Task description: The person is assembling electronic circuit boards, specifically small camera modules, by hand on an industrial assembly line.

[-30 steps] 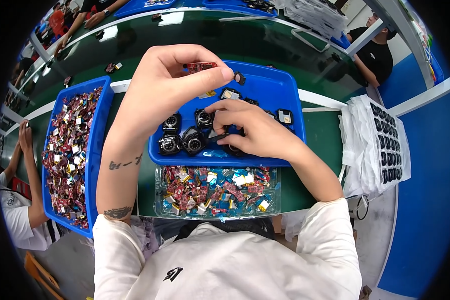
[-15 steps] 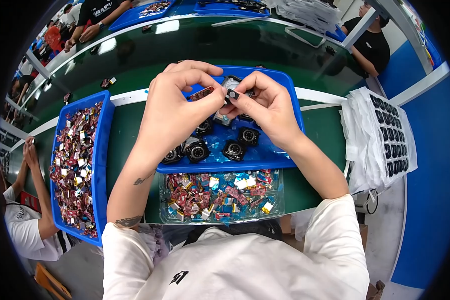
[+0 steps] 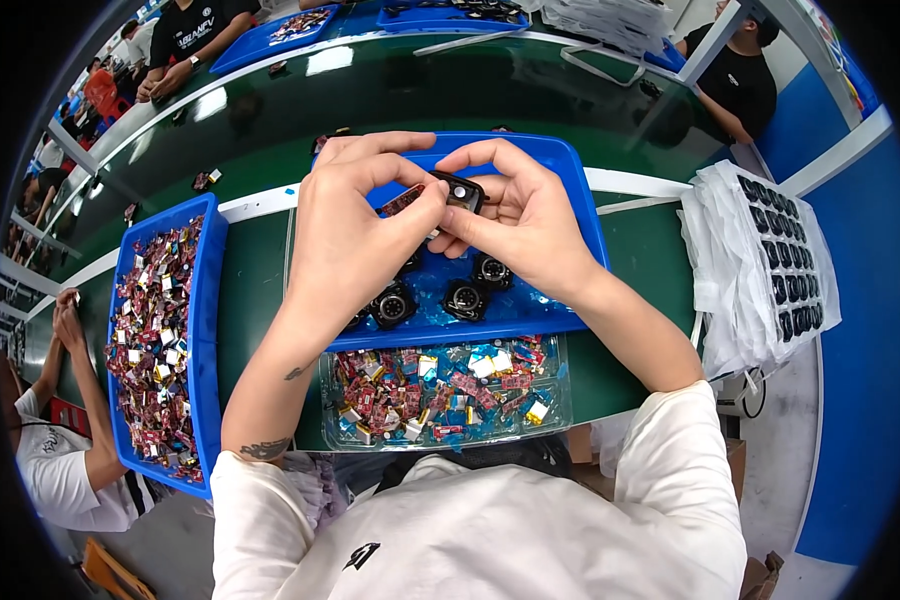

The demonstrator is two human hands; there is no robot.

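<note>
Under both hands (image 3: pixel 355 215), a blue tray (image 3: pixel 545 318)

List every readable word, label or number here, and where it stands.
I won't copy wording, only locate it:
Wearer's white shirt: small dark mark.
Upper-left black shirt: pale lettering.
Upper-right black shirt: mark too small.
Lower-left white shirt: lettering blurred.
Held red board: nothing legible.

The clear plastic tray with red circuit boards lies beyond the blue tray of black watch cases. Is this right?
No: the head view shows the clear plastic tray with red circuit boards on the near side of the blue tray of black watch cases.
</note>
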